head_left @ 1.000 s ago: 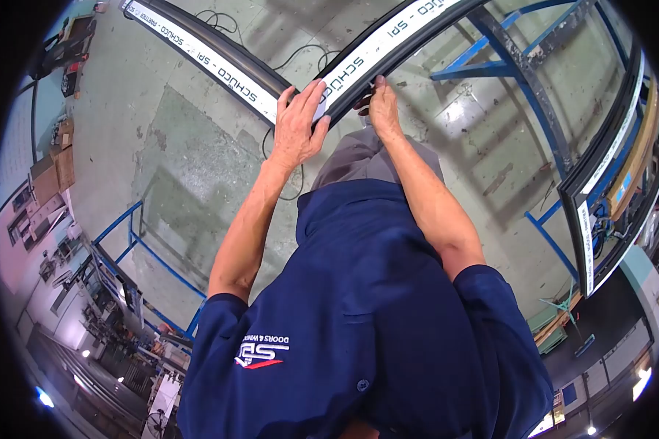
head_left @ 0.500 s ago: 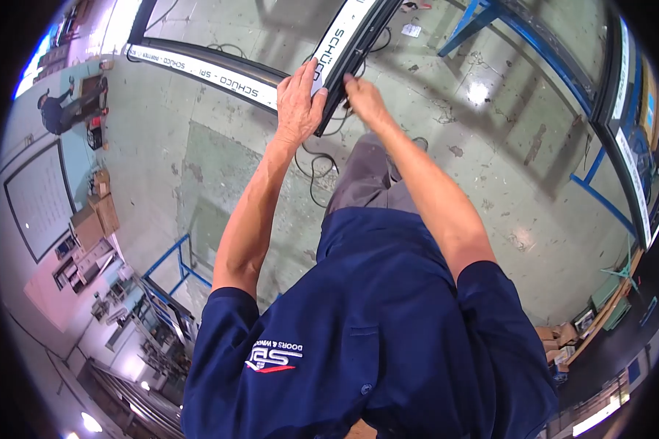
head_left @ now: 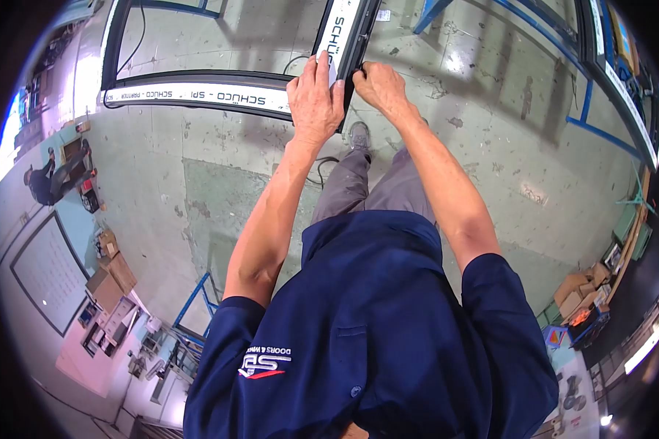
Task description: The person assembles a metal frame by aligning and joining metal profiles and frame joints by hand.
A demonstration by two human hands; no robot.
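A black frame with white printed tape [head_left: 220, 95] reaches across the upper part of the head view, its corner near both hands. My left hand [head_left: 316, 102] lies flat on the taped face at that corner, fingers stretched out and slightly apart. Against the dark outer edge of the frame is my right hand [head_left: 381, 86], its fingers curled together. Whatever those fingers pinch is too small or hidden to name. A dark cable [head_left: 318, 170] lies on the floor below the corner.
Blue metal stands [head_left: 432, 14] and another taped frame [head_left: 622, 95] are at the upper right. A co-worker [head_left: 55, 179] is at the far left, near a whiteboard [head_left: 50, 274]. Cardboard boxes [head_left: 580, 293] sit at the lower right. My shoe [head_left: 359, 137] is under the corner.
The view has shifted, and the frame now appears more level. Both hands appear farther right, still at the corner. My right hand's fingers are more curled, and a shoe has come into view.
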